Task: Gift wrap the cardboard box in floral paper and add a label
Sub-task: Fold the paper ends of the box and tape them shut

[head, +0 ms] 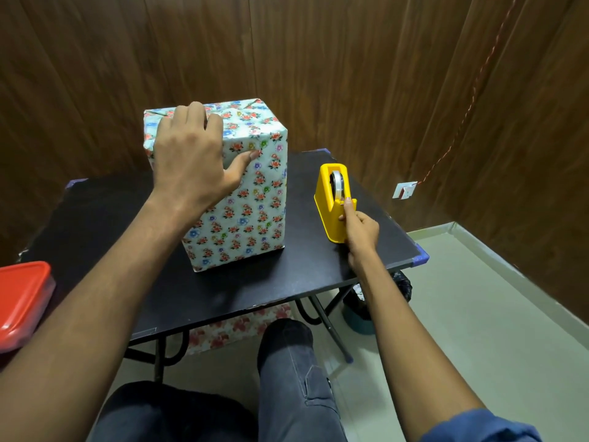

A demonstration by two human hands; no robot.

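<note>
Wrapped box [242, 199] stands beside tape dispenser [333, 202].

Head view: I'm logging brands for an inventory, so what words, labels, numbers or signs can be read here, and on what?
None can be read.
Wrapped box: flower print only, no label in view.
Yellow tape dispenser: no lettering shows.
Red-lidded container: plain.
Wall socket: too small to tell.

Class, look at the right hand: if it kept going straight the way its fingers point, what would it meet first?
The right hand is already at the yellow tape dispenser, fingertips at its cutter end. Straight on, it would probably meet the tape roll first.
</note>
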